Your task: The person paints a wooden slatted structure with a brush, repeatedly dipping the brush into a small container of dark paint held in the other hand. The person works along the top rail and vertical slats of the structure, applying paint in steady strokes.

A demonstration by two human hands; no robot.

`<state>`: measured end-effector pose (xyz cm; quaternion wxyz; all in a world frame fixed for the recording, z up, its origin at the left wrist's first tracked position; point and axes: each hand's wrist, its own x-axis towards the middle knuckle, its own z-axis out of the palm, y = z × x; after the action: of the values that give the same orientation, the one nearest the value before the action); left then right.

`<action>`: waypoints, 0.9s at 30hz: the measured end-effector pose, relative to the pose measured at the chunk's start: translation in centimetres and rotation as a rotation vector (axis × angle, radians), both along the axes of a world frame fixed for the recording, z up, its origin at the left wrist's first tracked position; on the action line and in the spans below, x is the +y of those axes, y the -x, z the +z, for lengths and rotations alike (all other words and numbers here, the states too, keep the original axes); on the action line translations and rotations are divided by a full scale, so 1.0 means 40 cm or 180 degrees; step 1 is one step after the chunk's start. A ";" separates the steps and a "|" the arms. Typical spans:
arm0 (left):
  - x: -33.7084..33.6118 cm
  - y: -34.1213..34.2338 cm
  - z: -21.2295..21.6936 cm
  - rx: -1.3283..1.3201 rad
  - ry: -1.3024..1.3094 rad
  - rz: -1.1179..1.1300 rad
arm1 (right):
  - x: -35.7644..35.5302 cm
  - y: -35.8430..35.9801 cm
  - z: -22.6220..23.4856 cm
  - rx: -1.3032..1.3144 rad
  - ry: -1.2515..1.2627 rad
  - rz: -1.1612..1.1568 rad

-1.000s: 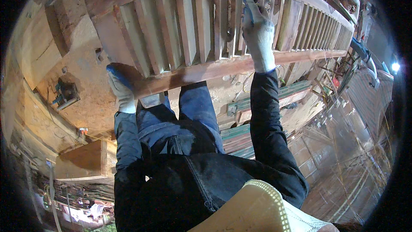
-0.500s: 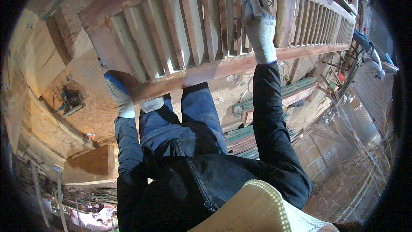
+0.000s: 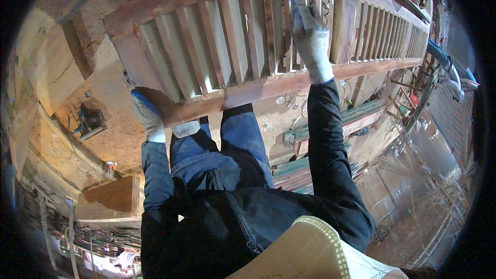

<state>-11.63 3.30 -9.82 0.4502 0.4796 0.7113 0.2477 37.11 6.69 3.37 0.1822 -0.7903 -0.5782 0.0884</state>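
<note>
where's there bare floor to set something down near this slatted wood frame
Bare floor lies left of the left hand, between the slatted frame and the power tool. Right of the legs it is crowded with green-edged boards and clutter. The right hand rests on the slats.
</note>
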 end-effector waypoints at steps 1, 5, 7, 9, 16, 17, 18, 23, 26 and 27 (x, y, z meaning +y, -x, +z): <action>-0.010 -0.013 -0.001 0.0305 -0.0322 -0.0209 | 0.010 0.001 0.021 -0.0125 0.0161 -0.0116; 0.003 -0.032 0.006 -0.0411 0.0147 0.0559 | 0.017 0.010 0.014 -0.0544 0.0538 -0.0005; 0.007 -0.041 0.021 -0.0989 0.0423 0.0857 | -0.004 0.018 0.017 -0.0481 0.0529 0.0031; 0.010 -0.050 0.038 -0.1411 0.0511 0.0868 | -0.011 0.007 0.032 -0.0250 0.0549 -0.0049; -0.012 -0.002 -0.004 -0.1562 0.0527 0.1056 | 0.025 0.004 0.039 -0.0321 0.0529 0.0016; -0.020 0.003 -0.012 -0.1449 0.0500 0.1105 | 0.023 0.007 0.048 -0.0216 0.0633 0.0023; -0.027 0.008 -0.021 -0.1336 0.0462 0.1164 | 0.023 0.009 0.058 -0.0106 0.0734 0.0031; -0.009 -0.050 0.006 -0.0770 0.0154 0.0696 | 0.026 -0.030 0.045 -0.0307 0.0542 -0.0077; -0.017 -0.038 -0.003 -0.0803 0.0085 0.0890 | 0.036 -0.006 0.028 -0.0499 0.0386 0.0173; -0.018 -0.030 -0.006 -0.0885 0.0110 0.0916 | 0.031 -0.001 0.035 -0.0394 0.0456 0.0168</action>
<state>-10.41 2.59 -10.06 0.5122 0.3264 0.7077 0.3611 37.16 7.95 4.78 0.0867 -0.7898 -0.6012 0.0853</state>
